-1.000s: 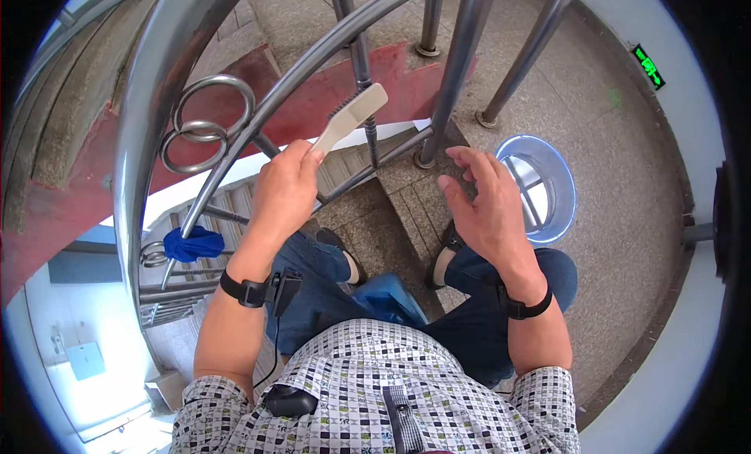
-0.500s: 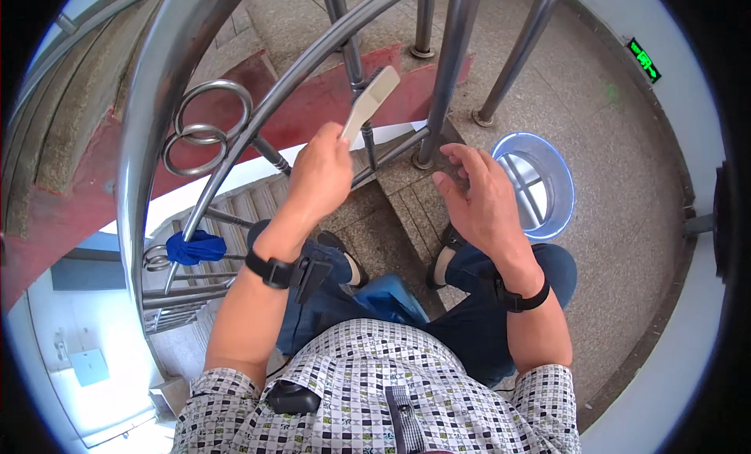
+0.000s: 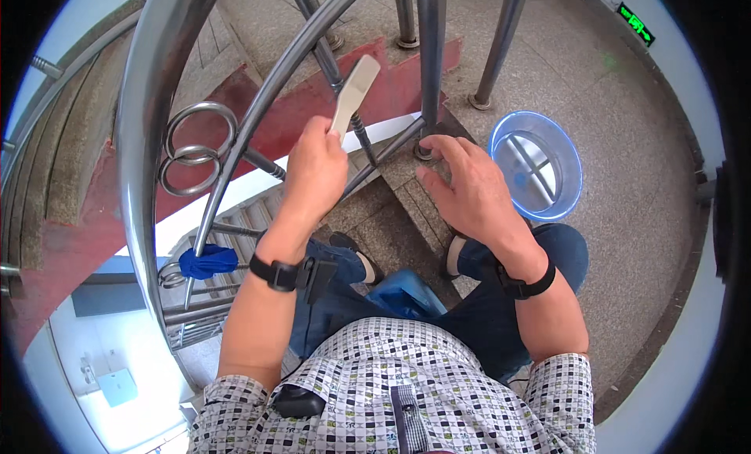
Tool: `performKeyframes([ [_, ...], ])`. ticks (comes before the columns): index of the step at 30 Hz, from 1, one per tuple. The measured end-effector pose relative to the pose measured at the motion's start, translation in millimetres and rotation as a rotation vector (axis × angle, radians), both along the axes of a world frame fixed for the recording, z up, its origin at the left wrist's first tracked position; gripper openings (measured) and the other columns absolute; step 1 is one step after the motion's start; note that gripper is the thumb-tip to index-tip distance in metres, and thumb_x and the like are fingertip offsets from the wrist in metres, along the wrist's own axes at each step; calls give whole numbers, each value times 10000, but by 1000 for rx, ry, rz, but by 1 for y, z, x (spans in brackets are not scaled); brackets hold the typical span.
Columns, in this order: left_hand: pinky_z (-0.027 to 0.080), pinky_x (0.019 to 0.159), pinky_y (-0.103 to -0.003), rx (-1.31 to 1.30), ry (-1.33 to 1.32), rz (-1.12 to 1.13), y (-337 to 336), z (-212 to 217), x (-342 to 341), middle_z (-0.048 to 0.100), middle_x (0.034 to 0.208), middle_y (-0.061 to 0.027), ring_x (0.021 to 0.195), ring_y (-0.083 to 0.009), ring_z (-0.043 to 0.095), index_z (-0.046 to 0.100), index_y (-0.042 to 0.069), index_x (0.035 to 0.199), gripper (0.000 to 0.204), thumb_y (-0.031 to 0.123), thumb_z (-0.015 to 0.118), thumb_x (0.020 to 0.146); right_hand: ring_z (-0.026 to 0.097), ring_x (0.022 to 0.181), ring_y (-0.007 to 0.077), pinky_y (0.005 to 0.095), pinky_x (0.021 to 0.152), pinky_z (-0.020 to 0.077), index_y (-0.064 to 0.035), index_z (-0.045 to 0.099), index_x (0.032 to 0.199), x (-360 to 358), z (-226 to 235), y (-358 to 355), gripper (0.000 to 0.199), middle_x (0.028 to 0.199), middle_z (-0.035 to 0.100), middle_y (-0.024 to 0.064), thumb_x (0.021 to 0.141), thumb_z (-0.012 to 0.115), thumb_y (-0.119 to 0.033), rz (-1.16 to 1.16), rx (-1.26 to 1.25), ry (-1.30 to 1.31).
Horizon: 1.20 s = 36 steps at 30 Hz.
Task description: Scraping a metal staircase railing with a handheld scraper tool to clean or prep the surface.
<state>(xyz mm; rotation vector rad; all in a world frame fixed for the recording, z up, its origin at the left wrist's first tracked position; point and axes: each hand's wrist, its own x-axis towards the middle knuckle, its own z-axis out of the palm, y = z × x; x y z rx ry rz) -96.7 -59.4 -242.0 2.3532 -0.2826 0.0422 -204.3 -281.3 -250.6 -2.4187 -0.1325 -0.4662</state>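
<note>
My left hand (image 3: 314,171) is closed around the handle of a flat pale scraper (image 3: 353,93), whose blade points up and away against a slanted steel bar of the stair railing (image 3: 270,94). My right hand (image 3: 468,186) hovers open with spread fingers just right of the bar, near the base of an upright steel post (image 3: 429,71). It holds nothing. Both wrists wear black bands. I am crouched on stone steps, knees in blue jeans below my hands.
A blue translucent bucket (image 3: 569,161) stands on the landing to the right. A blue rag (image 3: 206,261) hangs on a lower rail at the left. Steel rings (image 3: 197,149) decorate the railing. A red painted strip (image 3: 328,102) runs along the stair edge.
My left hand has lifted the scraper up and to the right along the slanted bar. My right hand has stayed open in nearly the same place.
</note>
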Motion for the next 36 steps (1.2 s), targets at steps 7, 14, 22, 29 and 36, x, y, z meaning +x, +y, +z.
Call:
performKeyframes([
  [7, 492, 828, -639, 43, 1, -103, -36, -7, -24, 687, 975, -369, 963, -559, 665, 450, -19, 1208, 249, 157, 513, 1043, 698, 1026, 203, 355, 878, 550, 56, 447, 1518, 37, -14, 28, 637, 1131, 725, 182, 1082, 604, -381, 106, 601, 390],
  [14, 489, 861, -627, 126, -32, -210, -42, -18, -61, 645, 1085, -402, 1028, -566, 633, 416, -44, 1152, 298, 79, 602, 955, 658, 1006, 153, 316, 855, 548, 6, 366, 1614, 68, -41, 60, 623, 1122, 695, 157, 1093, 557, -276, 14, 1072, 463],
  [22, 550, 827, -405, 42, -120, -336, 7, 60, -57, 683, 1097, -184, 878, -276, 676, 632, 35, 1353, 444, 168, 733, 942, 539, 675, 97, 299, 590, 482, -55, 388, 1629, 80, -37, 66, 585, 822, 557, 3, 1068, 497, -181, 86, 1048, 275],
  [29, 569, 830, -298, 77, -1076, -13, 87, 205, 31, 748, 1030, -60, 947, -147, 721, 725, 56, 1250, 294, 279, 637, 1079, 492, 637, 103, 292, 566, 458, -66, 289, 1671, 67, -21, 85, 646, 804, 484, -15, 1076, 513, -179, 50, 1166, 425],
  [36, 518, 954, -397, 105, -636, -163, 89, 232, 98, 727, 1137, -219, 1029, -302, 685, 668, -69, 1227, 633, 508, 430, 1123, 489, 638, 87, 277, 539, 435, -133, 323, 1668, 56, -12, 109, 598, 810, 457, -23, 1100, 505, -182, 21, 1206, 438],
])
